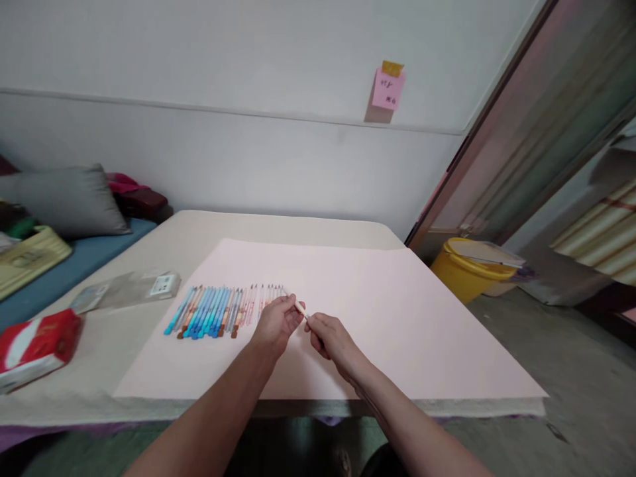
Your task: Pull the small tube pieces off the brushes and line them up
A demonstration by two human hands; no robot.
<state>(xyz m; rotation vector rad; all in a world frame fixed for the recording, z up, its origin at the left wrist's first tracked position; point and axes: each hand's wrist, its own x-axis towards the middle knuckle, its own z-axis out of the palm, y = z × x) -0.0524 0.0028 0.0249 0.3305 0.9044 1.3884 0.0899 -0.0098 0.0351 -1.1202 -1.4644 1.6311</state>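
Both my hands meet over a pale pink sheet [397, 318] on the table. My left hand [275, 321] is closed round one end of a thin cream pen [300, 308], and my right hand [328, 334] pinches its other end. Just left of my left hand lies a row of pens [218, 310], blue, orange and pink, side by side on the sheet.
A clear plastic package [124, 290] and a red and white packet [34, 344] lie on the table's left side. Beyond are a grey pillow [64, 199] and a blue mattress. A yellow bucket [464, 268] stands on the floor at right. A pink note [387, 87] hangs on the wall.
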